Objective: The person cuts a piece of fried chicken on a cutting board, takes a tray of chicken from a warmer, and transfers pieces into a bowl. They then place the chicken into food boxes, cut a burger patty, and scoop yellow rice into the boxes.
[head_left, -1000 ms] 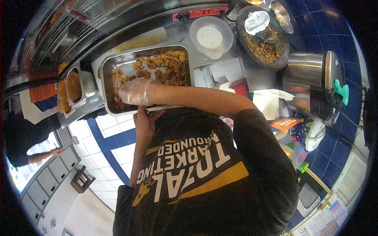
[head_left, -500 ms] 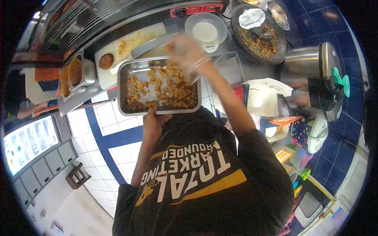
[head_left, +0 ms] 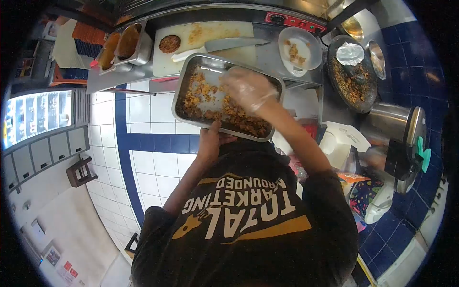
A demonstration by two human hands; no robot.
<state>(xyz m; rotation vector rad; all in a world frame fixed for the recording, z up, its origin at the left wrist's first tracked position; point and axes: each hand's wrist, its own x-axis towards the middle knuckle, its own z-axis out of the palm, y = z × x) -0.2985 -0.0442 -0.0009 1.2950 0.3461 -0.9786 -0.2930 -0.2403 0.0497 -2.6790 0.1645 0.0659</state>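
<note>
A steel tray (head_left: 180, 103) of chopped browned meat is held tilted in front of my body. My left hand (head_left: 213, 139) is closed on its near rim, thumb on top and fingers underneath. Inside the tray, my right hand (head_left: 249, 91) in a clear plastic glove is over the meat; its fingertips are blurred, so any held food cannot be made out. Right of the tray, a clear plastic bowl (head_left: 313, 51) with a few meat pieces stands on a white scale (head_left: 297, 72). A large knife (head_left: 234, 44) and a round brown patty (head_left: 169, 44) lie on a cutting board (head_left: 165, 67).
Steel containers of sauce (head_left: 129, 42) stand at the left of the counter. At the right are a dark round griddle (head_left: 351, 103) with crumbs and foil, a steel cooker (head_left: 386, 119) and an open white box (head_left: 342, 143). A red control panel (head_left: 292, 21) is behind.
My right hand has moved down into the tray. Meat pieces now show in the bowl, which looked free of them before. The view has shifted, and the tray is more slanted.
</note>
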